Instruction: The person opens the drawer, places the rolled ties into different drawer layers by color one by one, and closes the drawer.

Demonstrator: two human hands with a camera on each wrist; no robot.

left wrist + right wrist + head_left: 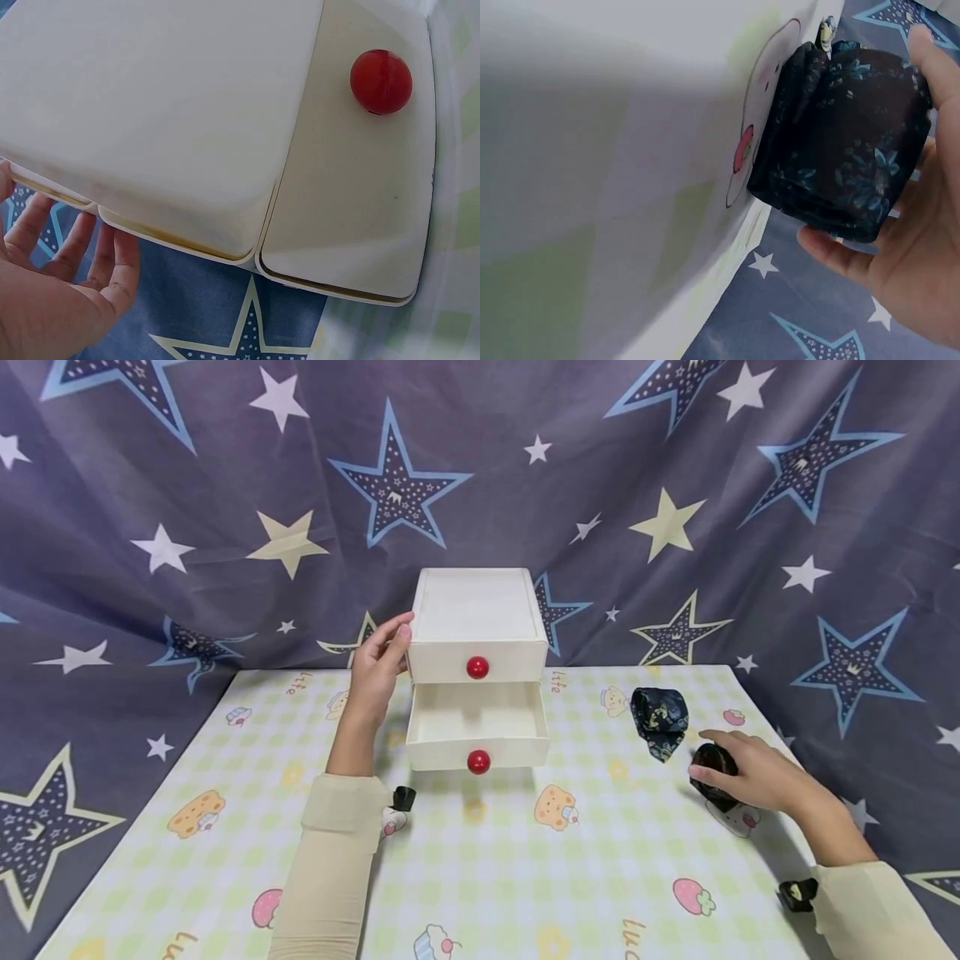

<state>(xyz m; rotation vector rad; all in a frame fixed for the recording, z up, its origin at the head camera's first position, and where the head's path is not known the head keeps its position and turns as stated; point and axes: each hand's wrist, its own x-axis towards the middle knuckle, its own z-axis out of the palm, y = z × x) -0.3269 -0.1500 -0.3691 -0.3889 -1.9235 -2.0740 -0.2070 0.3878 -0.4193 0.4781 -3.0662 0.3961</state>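
A small white chest of drawers [480, 606] stands near the table's back edge, each drawer with a red knob. Its lower drawer [480, 752] is pulled out and its upper drawer [442, 662] is closed. My left hand [375, 672] rests against the chest's left side, fingers fairly straight; the left wrist view shows fingertips at the side edge. At the right, my right hand [765, 772] grips a dark rolled-up necktie [847, 142] with small blue flowers, thumb and fingers around it, close over the table. Just beyond lies another rolled-up necktie [660, 714], dark blue, its pointed tip toward me.
The table [480, 877] wears a pale green checked cloth with cartoon prints. Behind it and at both sides hangs a dark curtain [480, 518] with stars. Each wrist bears a small black device, such as the one at the left cuff [403, 798].
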